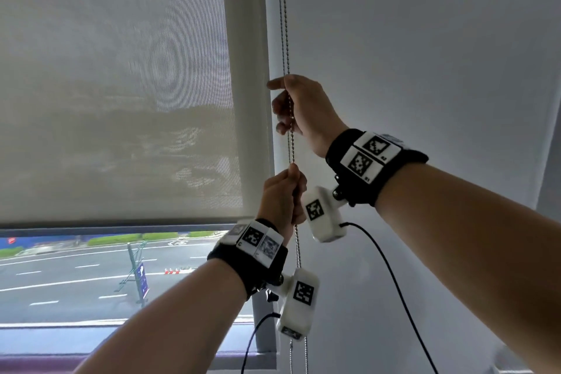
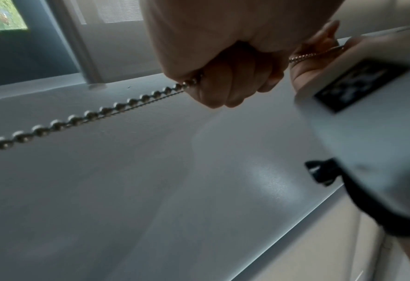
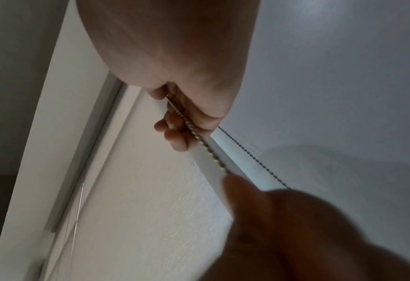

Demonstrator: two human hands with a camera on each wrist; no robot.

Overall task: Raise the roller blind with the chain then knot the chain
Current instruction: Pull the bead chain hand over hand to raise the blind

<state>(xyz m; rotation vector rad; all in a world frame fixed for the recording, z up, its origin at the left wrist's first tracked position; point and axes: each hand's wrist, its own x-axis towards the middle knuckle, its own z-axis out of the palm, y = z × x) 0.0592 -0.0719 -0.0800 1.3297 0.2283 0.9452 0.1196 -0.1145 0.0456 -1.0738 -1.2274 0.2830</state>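
The beige roller blind (image 1: 121, 100) covers most of the window, with its bottom bar (image 1: 121, 223) a short way above the sill. The metal bead chain (image 1: 283, 24) hangs in two strands along the blind's right edge. My right hand (image 1: 297, 103) grips the chain higher up, fingers curled round it and the forefinger sticking out left. Just below, my left hand (image 1: 282, 197) holds the same chain in a fist. The left wrist view shows that fist (image 2: 223, 76) closed on the beads (image 2: 91, 115). In the right wrist view the right hand (image 3: 175, 76) holds the strand (image 3: 206, 145).
A plain white wall (image 1: 425, 39) fills the right side. Below the blind the glass shows a street (image 1: 76, 276). A purple sill (image 1: 45, 361) runs along the bottom. Black cables (image 1: 394, 282) hang from the wrist cameras near the chain's lower part.
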